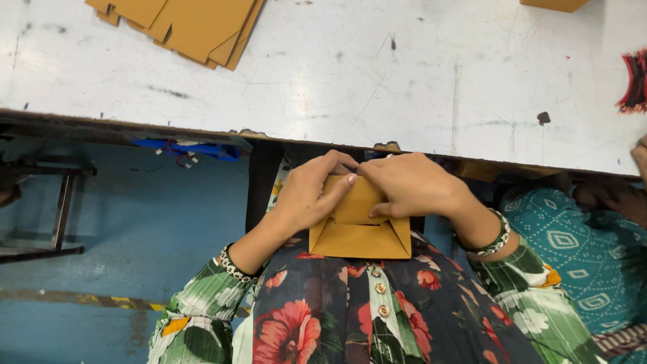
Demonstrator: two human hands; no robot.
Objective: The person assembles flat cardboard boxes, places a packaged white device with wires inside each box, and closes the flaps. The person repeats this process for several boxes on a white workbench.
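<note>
A small brown cardboard piece [359,232], partly folded with flaps turned in, sits in my lap just below the table's front edge. My left hand [309,192] grips its upper left side, thumb pressing across the top flap. My right hand [408,183] holds the upper right side, fingers curled over the folded top. Both hands meet at the piece's top edge. I wear bracelets on both wrists and a floral garment.
A scratched white table [377,74] spans the top, with a stack of flat brown cardboard blanks [189,27] at the far left and another brown piece [552,4] at the far right. Red cords [635,82] lie at the right edge. Another person in teal cloth [579,236] sits right.
</note>
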